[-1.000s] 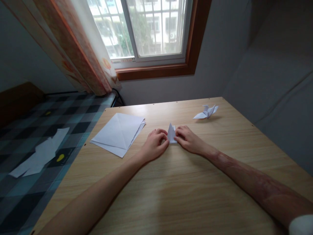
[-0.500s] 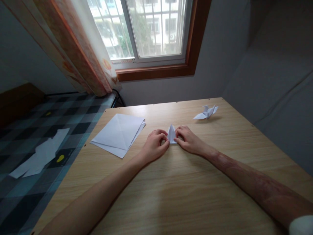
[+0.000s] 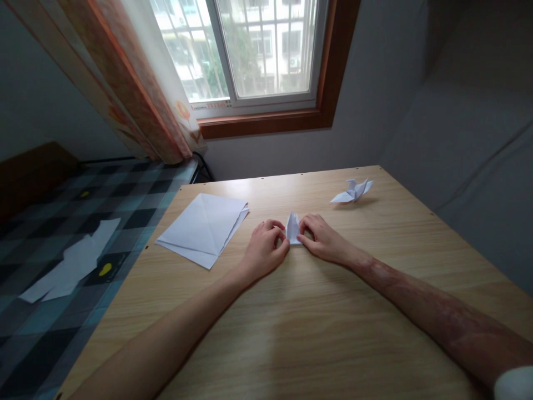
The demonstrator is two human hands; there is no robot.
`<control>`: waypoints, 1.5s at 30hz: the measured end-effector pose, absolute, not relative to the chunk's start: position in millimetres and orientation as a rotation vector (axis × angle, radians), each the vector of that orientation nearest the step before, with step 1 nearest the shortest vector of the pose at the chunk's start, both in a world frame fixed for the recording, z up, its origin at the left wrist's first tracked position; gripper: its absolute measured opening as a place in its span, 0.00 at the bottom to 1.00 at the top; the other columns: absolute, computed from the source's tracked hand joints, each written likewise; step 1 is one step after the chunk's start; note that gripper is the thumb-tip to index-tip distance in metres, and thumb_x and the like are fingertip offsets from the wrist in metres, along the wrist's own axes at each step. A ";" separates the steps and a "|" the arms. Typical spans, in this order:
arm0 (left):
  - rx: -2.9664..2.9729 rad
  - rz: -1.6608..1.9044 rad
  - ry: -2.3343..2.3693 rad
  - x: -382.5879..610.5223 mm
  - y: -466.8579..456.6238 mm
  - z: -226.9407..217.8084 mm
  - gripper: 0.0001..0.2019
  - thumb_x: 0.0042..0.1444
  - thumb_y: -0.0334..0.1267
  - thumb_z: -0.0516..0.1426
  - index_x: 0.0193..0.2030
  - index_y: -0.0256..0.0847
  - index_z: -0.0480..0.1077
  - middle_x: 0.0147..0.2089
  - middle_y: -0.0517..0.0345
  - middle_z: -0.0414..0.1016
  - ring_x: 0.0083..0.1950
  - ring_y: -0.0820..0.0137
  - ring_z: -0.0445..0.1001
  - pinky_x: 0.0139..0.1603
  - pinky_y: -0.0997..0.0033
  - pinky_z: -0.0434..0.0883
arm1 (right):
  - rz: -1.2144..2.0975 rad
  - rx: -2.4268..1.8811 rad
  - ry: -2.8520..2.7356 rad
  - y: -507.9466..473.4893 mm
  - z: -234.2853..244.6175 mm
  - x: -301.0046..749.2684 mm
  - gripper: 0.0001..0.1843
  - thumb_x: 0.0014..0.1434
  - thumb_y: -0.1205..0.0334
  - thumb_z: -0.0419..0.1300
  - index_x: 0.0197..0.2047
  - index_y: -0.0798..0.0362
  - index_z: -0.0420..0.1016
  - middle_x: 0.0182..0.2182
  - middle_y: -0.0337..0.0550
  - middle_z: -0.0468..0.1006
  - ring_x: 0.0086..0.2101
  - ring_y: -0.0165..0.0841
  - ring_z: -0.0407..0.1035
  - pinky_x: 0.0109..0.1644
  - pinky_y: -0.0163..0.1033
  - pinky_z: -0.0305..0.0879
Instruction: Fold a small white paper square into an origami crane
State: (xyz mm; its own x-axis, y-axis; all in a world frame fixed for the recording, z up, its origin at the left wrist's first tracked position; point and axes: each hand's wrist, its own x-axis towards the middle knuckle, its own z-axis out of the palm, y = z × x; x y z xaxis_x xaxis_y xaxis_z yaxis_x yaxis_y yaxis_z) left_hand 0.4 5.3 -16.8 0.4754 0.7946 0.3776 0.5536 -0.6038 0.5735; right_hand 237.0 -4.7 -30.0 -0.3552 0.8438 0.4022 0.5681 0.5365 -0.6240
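A small folded white paper piece [image 3: 293,228] stands on the wooden table [image 3: 316,333] between my two hands. My left hand [image 3: 264,248] pinches its left side with curled fingers. On the other side my right hand [image 3: 321,239] grips it the same way, fingertips closed on the paper. Both forearms lie stretched over the table. A finished white paper crane [image 3: 352,191] rests further back on the right, apart from my hands.
A stack of white paper sheets [image 3: 204,228] lies left of my hands. Left of the table is a bed with a checked cover [image 3: 50,233] with loose paper scraps [image 3: 73,261]. A window [image 3: 254,50] and curtain [image 3: 137,83] are behind; a grey wall stands on the right.
The folded piece looks slightly lower and flatter between my fingers. My hands have stayed in nearly the same place.
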 end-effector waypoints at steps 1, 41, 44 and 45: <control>2.358 0.890 1.135 0.7 4.7 -16.4 0.10 0.66 0.35 0.62 0.31 0.43 0.72 0.53 0.50 0.81 0.54 0.58 0.78 0.60 0.50 0.75 | 0.497 -1.139 -2.062 -4.9 -29.9 236.9 0.10 0.67 0.68 0.65 0.39 0.47 0.67 0.40 0.44 0.77 0.45 0.43 0.69 0.52 0.49 0.64; 2.260 0.912 1.185 -6.2 9.3 -13.2 0.08 0.70 0.38 0.60 0.50 0.44 0.81 0.63 0.47 0.80 0.66 0.54 0.77 0.71 0.46 0.71 | 0.746 -1.033 -1.857 -6.8 -29.0 238.7 0.07 0.67 0.64 0.67 0.35 0.48 0.76 0.51 0.47 0.87 0.52 0.43 0.80 0.61 0.52 0.73; 2.271 0.921 1.260 -6.2 10.0 -16.4 0.09 0.68 0.38 0.63 0.53 0.44 0.79 0.63 0.47 0.81 0.66 0.52 0.76 0.71 0.43 0.70 | 0.858 -1.009 -1.793 -8.6 -28.9 237.5 0.08 0.66 0.63 0.67 0.34 0.48 0.74 0.52 0.49 0.86 0.54 0.43 0.80 0.63 0.52 0.75; 2.268 0.926 1.260 -5.8 10.1 -17.1 0.09 0.68 0.39 0.63 0.53 0.44 0.78 0.63 0.48 0.82 0.65 0.51 0.77 0.71 0.43 0.70 | 0.891 -0.989 -1.772 -9.0 -28.4 237.1 0.08 0.66 0.62 0.67 0.34 0.48 0.74 0.53 0.49 0.86 0.55 0.43 0.80 0.63 0.52 0.76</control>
